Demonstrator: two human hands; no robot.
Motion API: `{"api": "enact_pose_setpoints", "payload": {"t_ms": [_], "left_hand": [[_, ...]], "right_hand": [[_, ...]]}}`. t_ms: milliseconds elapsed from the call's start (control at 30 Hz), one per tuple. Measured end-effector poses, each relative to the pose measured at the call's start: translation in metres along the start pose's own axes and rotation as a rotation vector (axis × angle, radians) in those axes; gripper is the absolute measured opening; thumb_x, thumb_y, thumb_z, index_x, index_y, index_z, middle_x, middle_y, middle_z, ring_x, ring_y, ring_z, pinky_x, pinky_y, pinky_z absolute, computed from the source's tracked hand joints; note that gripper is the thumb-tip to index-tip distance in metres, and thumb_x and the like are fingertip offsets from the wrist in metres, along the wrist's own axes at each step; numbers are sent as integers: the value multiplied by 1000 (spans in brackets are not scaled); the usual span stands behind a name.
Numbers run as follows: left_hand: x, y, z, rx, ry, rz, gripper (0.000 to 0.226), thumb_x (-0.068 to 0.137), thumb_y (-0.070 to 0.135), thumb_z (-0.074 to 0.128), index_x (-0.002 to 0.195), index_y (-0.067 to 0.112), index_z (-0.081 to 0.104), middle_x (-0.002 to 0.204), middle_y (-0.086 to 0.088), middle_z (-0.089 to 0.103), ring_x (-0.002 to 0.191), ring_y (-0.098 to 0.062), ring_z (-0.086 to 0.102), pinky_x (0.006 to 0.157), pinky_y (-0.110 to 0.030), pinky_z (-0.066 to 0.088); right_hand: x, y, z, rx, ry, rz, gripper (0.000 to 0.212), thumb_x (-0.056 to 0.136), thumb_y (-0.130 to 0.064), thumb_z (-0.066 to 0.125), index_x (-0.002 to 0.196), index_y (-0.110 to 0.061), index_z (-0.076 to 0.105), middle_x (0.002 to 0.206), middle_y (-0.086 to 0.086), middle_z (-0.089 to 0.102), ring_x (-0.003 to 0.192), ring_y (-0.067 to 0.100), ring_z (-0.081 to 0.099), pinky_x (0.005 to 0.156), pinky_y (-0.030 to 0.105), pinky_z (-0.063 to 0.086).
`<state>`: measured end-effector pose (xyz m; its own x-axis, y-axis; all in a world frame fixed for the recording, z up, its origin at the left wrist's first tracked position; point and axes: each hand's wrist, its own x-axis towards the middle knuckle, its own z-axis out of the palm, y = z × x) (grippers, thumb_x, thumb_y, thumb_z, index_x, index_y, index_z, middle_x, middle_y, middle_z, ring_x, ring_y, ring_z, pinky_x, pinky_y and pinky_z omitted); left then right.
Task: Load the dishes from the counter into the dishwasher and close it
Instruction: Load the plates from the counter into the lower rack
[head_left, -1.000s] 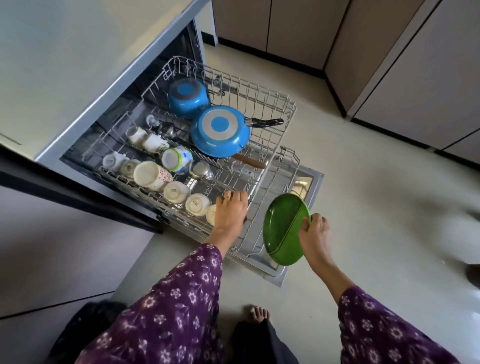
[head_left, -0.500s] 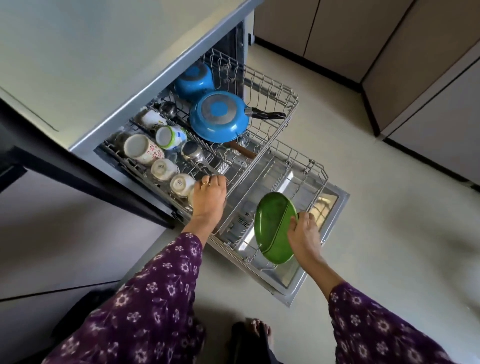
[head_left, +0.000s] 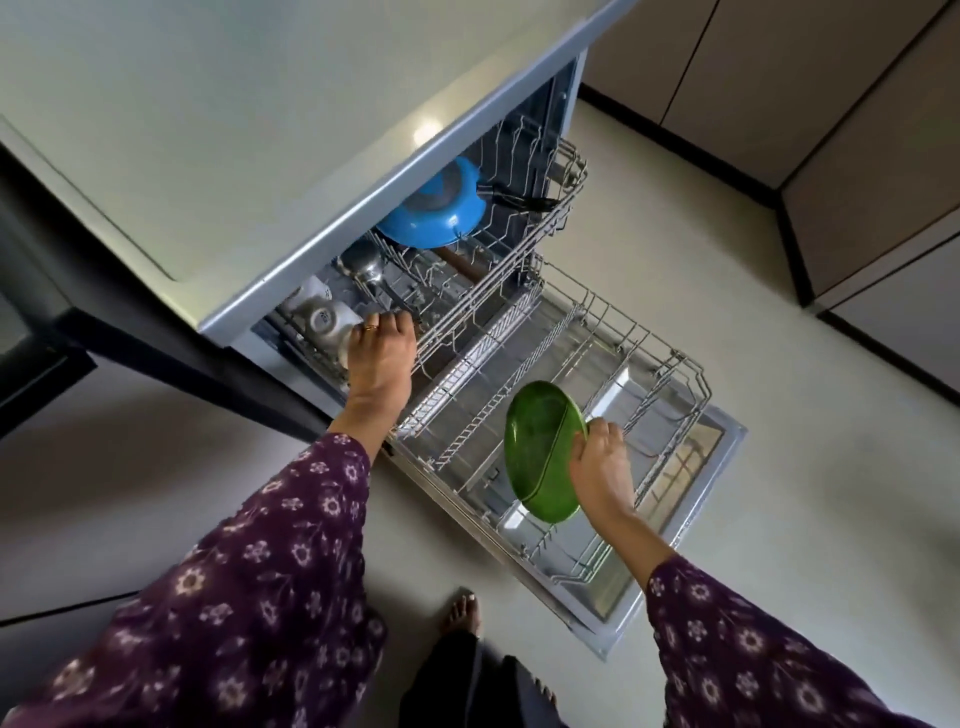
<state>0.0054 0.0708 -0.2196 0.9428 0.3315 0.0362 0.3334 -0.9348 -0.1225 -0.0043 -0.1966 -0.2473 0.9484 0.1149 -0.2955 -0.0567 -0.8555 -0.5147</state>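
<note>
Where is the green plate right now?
In the head view, right of centre: the right hand holds the green plate on edge over the pulled-out lower rack, to the right of the upper rack that the left hand grips.

The upper rack (head_left: 519, 260) sits mostly under the tabletop (head_left: 208, 130), with a pan (head_left: 436, 213) at its far end and cups (head_left: 322, 318) near left. Right of it, the lower rack (head_left: 670, 374) stands on the open door (head_left: 727, 441). The left hand (head_left: 382, 358) curls over the upper rack's near rim. The right hand (head_left: 602, 467) holds a plate (head_left: 540, 447) over the lower rack.
</note>
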Motion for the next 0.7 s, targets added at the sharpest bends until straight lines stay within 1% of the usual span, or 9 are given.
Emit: {"api": "enact_pose_setpoints", "payload": {"t_ms": [100,167,300,400,467,533,600,667,700], "left_hand": [[13,-18,5,-5,-1,-18,38,81,8,67,115,0,52,111,-17,61,103,-29,58,87,-38,51],[22,-25,8,-8,-5,-29,39,82,7,66,117,1,49,114,-17,60,104,-29,58,88,-40,51],[38,-37,16,9,8,-80,43,76,8,71,113,2,51,111,-16,62,103,-29,58,85,-39,52],[44,-46,23,30,77,-91,32,75,8,73,103,5,59,99,-12,67,92,-25,63,78,-37,54],[45,-53,26,74,94,-107,29,73,16,76,99,12,62,92,-3,68,84,-18,64,73,-31,52],[49,-58,30,91,96,-125,34,73,22,77,102,15,62,90,1,67,80,-14,63,69,-27,52],[53,-61,35,66,98,-133,44,71,23,80,107,13,58,87,1,66,76,-14,63,68,-25,55],[55,-62,36,32,136,-140,47,65,26,84,103,14,59,81,3,65,70,-11,62,64,-21,54],[53,-61,35,11,169,-118,46,60,28,86,97,17,61,78,6,65,67,-9,62,61,-18,51]], "right_hand": [[14,-15,19,-28,-13,-39,31,100,-14,33,124,2,44,123,18,47,88,19,50,74,26,48],[23,-24,33,-51,-28,-65,29,100,-13,34,122,3,46,121,18,47,90,25,54,75,29,50],[39,-41,56,-85,-92,-112,24,98,-12,41,118,1,48,118,17,48,93,32,59,79,39,55],[49,-53,71,-139,-157,-127,28,98,-15,42,123,-2,45,121,15,45,103,30,55,87,37,53],[53,-60,83,-168,-190,-156,29,99,-14,39,126,-3,41,122,14,42,107,28,53,89,33,50],[57,-66,95,-213,-221,-205,31,98,-8,39,129,-4,37,124,15,39,108,27,50,88,30,50],[63,-73,107,-271,-261,-244,37,95,-1,40,132,-3,33,126,15,36,111,26,46,93,30,47],[69,-80,121,-310,-288,-284,42,94,1,42,133,-6,32,126,14,35,109,24,44,97,31,46],[71,-84,129,-321,-287,-313,40,95,-2,44,132,-9,33,124,12,36,105,22,45,95,32,48]]}}
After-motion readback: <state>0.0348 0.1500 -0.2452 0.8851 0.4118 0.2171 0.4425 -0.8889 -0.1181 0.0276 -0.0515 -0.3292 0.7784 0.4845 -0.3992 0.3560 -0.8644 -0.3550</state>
